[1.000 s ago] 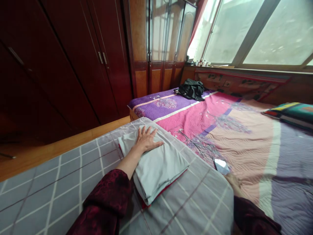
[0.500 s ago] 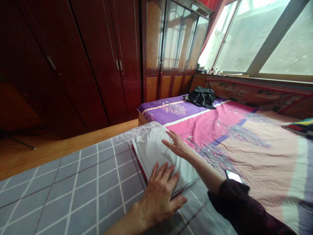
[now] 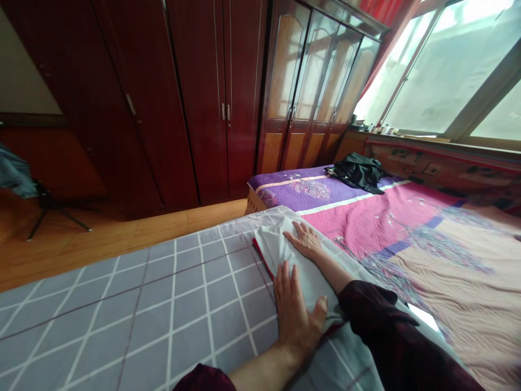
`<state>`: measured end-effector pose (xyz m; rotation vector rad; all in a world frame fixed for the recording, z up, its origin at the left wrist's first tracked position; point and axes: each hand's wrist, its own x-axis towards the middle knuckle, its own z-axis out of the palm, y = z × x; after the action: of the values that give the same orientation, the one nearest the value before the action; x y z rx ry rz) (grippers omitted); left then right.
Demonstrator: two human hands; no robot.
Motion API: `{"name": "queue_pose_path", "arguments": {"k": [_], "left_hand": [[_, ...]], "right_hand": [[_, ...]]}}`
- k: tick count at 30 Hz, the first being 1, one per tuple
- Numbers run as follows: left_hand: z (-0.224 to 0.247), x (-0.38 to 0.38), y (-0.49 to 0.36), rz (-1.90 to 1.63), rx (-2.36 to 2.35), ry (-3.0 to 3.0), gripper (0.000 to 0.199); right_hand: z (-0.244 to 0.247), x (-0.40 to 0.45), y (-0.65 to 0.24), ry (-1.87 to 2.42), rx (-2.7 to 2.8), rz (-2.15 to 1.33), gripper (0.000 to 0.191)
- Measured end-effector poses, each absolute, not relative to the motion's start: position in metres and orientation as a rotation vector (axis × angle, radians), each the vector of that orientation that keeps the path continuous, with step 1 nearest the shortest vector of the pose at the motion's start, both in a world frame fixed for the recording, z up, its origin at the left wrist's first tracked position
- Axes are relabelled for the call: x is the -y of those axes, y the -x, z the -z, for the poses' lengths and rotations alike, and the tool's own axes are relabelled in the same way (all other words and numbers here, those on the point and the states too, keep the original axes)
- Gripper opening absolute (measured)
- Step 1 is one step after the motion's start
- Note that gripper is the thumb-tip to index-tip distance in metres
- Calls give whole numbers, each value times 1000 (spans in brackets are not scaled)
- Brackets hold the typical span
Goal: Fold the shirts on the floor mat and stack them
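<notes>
As the right hand [image 3: 305, 241] lies flat on a folded pale sheet [image 3: 303, 277], the open left hand [image 3: 295, 315] presses against its edge. Neither hand grips it.

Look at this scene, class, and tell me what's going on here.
A person is pressing both bare hands flat on a folded pale grey cloth, which has a red layer along its edge and lies on a grey checked bedspread. The left hand rests on the near part of the fold, and the right hand on the far part. Beyond them, a black garment lies on a purple quilt.
</notes>
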<state>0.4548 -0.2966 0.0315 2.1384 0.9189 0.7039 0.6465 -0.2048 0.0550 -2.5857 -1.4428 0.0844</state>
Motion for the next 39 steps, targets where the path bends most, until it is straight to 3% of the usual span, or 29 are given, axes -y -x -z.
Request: {"name": "queue_pose_path", "arguments": {"k": [8,17,39], "left_hand": [[-46,300,-457,-583,-1030,-2013,91],[-41,300,-459,-580,-1045,-1943,103],[-34,306,-461,-702,-1049,-1955,82]], "right_hand": [[-55,178,-618,2661,1464,-104,108],[-54,184,-606,2619,1444,9,95],[-62,216,-620,2637,1391,-98,100]]}}
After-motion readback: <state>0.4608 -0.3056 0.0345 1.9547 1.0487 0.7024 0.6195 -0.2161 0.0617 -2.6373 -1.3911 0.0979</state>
